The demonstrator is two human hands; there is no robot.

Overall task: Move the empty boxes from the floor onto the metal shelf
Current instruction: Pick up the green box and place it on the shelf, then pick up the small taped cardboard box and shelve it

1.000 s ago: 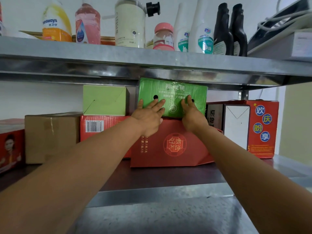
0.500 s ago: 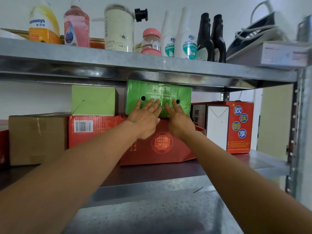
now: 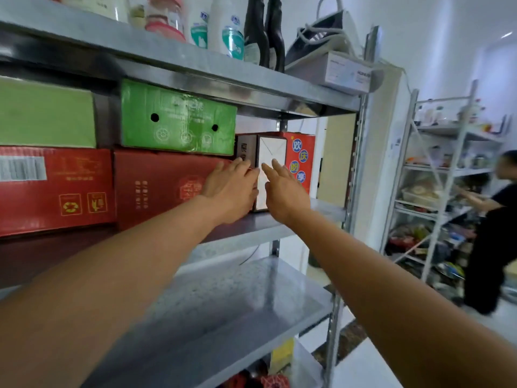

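A green box [image 3: 179, 120] with two round holes lies on top of a red box [image 3: 156, 186] on the middle level of the metal shelf [image 3: 260, 228]. My left hand [image 3: 232, 186] hovers with straight fingers in front of the red box's right end and holds nothing. My right hand [image 3: 282, 186] is open too, fingers stretched out in front of a white and brown box [image 3: 270, 148]. Behind that stands a red box [image 3: 300, 161] with blue round labels.
A pale green box [image 3: 44, 116] sits on another red box [image 3: 53, 189] at the left. Bottles [image 3: 229, 26] and an iron [image 3: 321, 32] stand on the top level. A bare shelf board [image 3: 237, 303] lies below. A person in black [image 3: 492, 233] stands by a second rack [image 3: 436, 191] at right.
Both hands have left the green box and dropped lower and to the right. The view has swung right, bringing the second rack and the other person into sight.
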